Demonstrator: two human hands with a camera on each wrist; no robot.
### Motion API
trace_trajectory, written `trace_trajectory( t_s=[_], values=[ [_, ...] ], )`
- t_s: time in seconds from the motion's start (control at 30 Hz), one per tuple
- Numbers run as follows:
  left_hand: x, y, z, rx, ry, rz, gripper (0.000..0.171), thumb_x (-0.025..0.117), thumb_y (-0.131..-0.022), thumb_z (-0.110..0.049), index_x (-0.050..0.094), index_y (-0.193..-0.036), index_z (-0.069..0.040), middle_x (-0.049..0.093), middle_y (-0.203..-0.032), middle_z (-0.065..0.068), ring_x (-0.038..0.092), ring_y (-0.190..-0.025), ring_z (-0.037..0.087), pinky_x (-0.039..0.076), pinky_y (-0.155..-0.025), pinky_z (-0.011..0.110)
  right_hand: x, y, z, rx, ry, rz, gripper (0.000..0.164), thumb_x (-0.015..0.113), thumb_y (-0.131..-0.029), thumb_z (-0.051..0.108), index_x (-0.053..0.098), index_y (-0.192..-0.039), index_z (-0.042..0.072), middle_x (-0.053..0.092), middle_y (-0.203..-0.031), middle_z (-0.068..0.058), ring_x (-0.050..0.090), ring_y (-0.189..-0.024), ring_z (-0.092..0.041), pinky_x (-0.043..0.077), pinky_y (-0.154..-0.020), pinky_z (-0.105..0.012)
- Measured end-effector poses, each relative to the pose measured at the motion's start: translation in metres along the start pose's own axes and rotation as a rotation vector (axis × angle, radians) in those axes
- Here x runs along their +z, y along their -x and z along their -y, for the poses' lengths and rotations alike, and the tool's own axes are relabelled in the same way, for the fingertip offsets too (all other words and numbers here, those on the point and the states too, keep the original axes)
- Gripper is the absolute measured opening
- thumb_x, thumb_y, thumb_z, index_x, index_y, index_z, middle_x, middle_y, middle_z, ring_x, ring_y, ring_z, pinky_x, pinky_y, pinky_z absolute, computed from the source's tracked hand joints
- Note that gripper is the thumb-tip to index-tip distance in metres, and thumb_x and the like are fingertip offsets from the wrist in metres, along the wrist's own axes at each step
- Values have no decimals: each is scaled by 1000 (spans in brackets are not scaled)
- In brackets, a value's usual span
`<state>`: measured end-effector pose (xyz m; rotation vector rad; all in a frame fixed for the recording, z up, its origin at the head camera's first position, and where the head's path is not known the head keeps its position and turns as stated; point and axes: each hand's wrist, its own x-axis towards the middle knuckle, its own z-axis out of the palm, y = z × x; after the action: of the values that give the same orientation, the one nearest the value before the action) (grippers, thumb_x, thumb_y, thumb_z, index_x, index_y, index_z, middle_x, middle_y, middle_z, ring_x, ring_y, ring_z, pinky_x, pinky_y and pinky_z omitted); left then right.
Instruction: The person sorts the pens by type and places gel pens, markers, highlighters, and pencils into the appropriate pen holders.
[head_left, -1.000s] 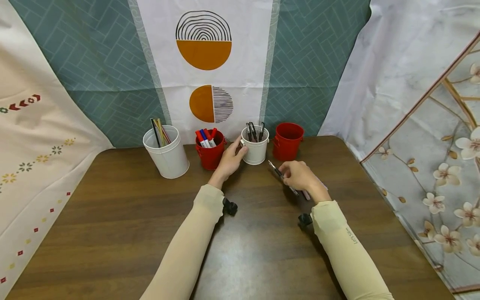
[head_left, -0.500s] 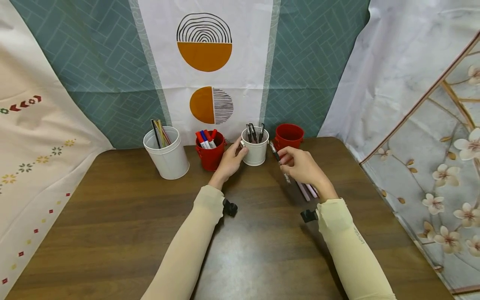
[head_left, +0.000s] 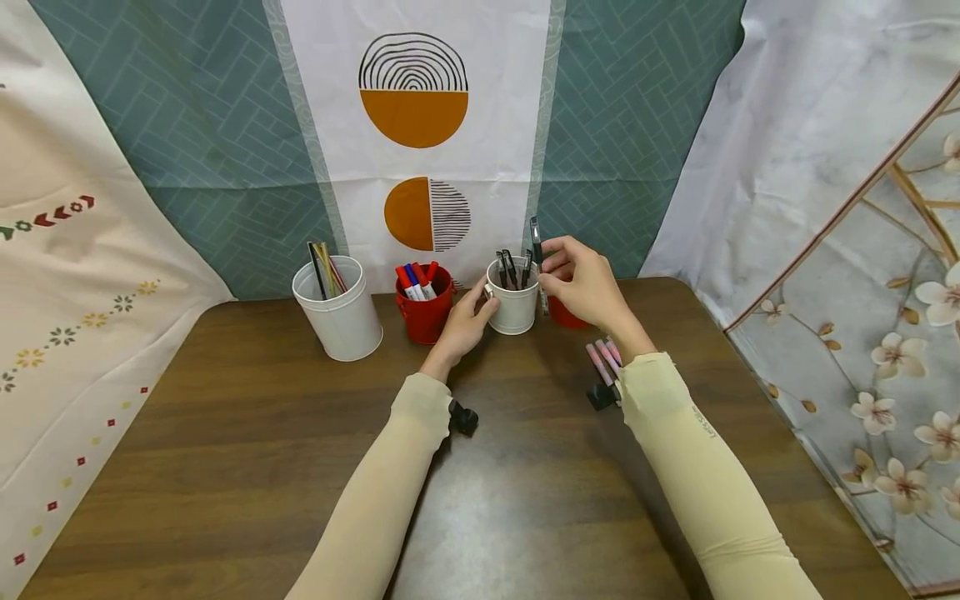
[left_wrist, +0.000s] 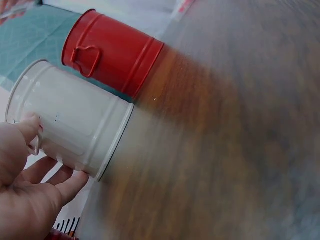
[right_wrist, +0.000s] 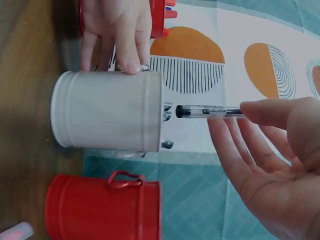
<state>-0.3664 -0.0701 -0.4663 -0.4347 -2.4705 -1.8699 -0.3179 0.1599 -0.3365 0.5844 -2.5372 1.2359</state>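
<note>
My left hand (head_left: 460, 327) holds the side of a small white bucket (head_left: 515, 315), its thumb by the side handle and the fingers around the wall in the left wrist view. Several black pens (head_left: 507, 271) stand in this bucket. My right hand (head_left: 588, 283) pinches a clear-barrelled pen with a black end (right_wrist: 210, 111) between thumb and fingers. The pen is upright beside the bucket's right side in the head view; in the right wrist view its black end points at the bucket's mouth, a short gap above the rim.
A red bucket (head_left: 566, 313) stands right of the white one, partly behind my right hand. Pink-ended pens (head_left: 600, 362) lie under my right forearm. Leftward stand a red bucket (head_left: 426, 323) of markers and a larger white bucket (head_left: 345, 329) with thin sticks. Patterned cloths hang behind the table.
My right hand has lifted the pen from low over the table, moved it up toward the white bucket and turned it upright. The pink-ended pens have come into fuller view. My left hand stays on the bucket.
</note>
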Motion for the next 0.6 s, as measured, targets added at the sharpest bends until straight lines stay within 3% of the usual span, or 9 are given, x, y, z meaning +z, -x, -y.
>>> trace_trajectory(
  t_s=[0.4, 0.6],
  values=[
    [2, 0, 1, -7, -5, 4, 63, 59, -111, -30, 34, -168, -24, 42, -168, 9, 40, -154, 26, 34, -126, 44, 1, -44, 8, 41, -106, -32, 47, 73, -99, 8, 60, -145, 6, 70, -115, -14, 73, -95, -27, 63, -83, -35],
    [-1, 1, 0, -6, -12, 1, 63, 58, -111, -30, 34, -168, -23, 42, -168, 9, 40, -154, 26, 34, -126, 44, 13, -60, 2, 42, -135, -68, 44, 73, -99, 8, 62, -141, 8, 72, -113, -13, 74, -93, -24, 64, -84, -38]
  ],
)
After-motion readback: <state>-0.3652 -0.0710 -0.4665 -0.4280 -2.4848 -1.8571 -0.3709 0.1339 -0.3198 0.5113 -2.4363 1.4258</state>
